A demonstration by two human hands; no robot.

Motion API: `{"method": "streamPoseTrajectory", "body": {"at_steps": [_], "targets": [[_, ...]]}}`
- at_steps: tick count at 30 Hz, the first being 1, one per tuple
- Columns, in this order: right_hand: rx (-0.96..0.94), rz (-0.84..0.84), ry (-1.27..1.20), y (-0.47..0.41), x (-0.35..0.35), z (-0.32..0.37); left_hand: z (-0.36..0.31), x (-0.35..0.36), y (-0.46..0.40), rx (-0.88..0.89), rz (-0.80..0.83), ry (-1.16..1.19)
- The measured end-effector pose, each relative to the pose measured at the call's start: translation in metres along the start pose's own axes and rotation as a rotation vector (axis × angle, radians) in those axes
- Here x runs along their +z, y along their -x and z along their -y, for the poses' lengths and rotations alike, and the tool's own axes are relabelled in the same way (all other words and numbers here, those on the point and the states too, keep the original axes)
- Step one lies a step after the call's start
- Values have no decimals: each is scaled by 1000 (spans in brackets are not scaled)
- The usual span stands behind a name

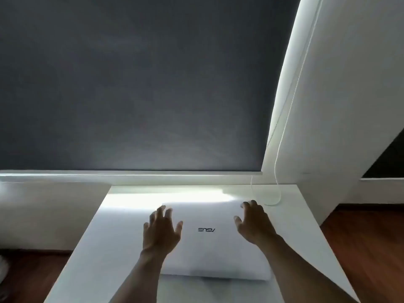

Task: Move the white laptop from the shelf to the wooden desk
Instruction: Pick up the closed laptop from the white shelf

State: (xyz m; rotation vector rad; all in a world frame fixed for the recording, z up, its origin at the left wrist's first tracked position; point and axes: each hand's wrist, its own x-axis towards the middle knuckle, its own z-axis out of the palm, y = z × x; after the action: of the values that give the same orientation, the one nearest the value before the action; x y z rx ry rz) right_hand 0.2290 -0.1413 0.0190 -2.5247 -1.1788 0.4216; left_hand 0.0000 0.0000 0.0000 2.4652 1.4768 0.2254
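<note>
Blind cord (276, 169) beside laptop's (214, 248) far-right corner

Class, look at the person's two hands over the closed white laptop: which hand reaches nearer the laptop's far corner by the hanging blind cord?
The right hand. Its fingertips sit at the white laptop's far right corner, beside the blind cord; the left hand is spread near the far left edge, away from the cord.

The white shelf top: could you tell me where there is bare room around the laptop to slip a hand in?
Bare strips of the shelf flank the closed laptop, left of the left hand and right of the right hand. The back right corner is tighter: the blind cord loops there.
</note>
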Motion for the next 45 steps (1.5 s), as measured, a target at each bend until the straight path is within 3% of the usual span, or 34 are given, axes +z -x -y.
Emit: {"method": "streamPoseTrajectory", "body": {"at_steps": [4, 8, 14, 20, 28, 33, 38, 45], "targets": [[90, 55, -10, 28, 39, -13, 14, 34, 27, -48, 46, -23], [53, -74, -85, 39, 59, -21, 17, 44, 30, -50, 9, 15], [58, -140, -32, 44, 69, -19, 18, 46, 32, -66, -14, 19], [248, -133, -177, 50, 70, -19, 17, 43, 33, -123, 24, 26], [351, -192, -262, 56, 61, -15, 22, 39, 27, -116, 40, 17], [437, -153, -471, 48, 51, -22, 30, 27, 11, -129, 117, 79], [350, -62, -604, 57, 41, -28, 46, 24, 15, -106, 163, 246], [267, 70, -834, 70, 35, -34, 54, 17, 19, -84, 195, 274]]}}
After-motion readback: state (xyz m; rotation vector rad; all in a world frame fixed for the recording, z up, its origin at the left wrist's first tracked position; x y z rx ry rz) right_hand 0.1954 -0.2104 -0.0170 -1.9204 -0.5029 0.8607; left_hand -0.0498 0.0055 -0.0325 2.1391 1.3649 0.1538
